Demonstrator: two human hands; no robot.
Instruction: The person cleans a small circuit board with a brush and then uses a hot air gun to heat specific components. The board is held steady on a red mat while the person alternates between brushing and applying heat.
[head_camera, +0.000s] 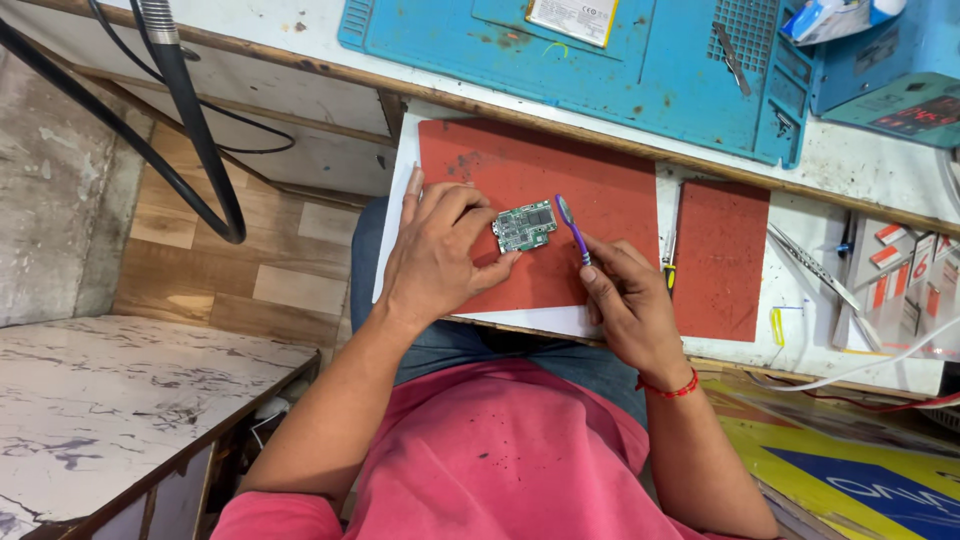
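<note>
A small green circuit board (525, 226) lies on a red mat (600, 190) over a white board on my lap. My left hand (440, 250) pinches the circuit board's left edge and holds it down. In my right hand (625, 295) is a purple toothbrush (572, 228), its head up just right of the circuit board. A red thread bracelet circles my right wrist.
A second red mat (722, 258) lies to the right, with a screwdriver (668, 262) between the mats. A blue work mat (600, 65) and a blue device (890, 85) sit on the bench above. Black cables (190, 120) hang at left. Small boxed parts (900, 280) are at right.
</note>
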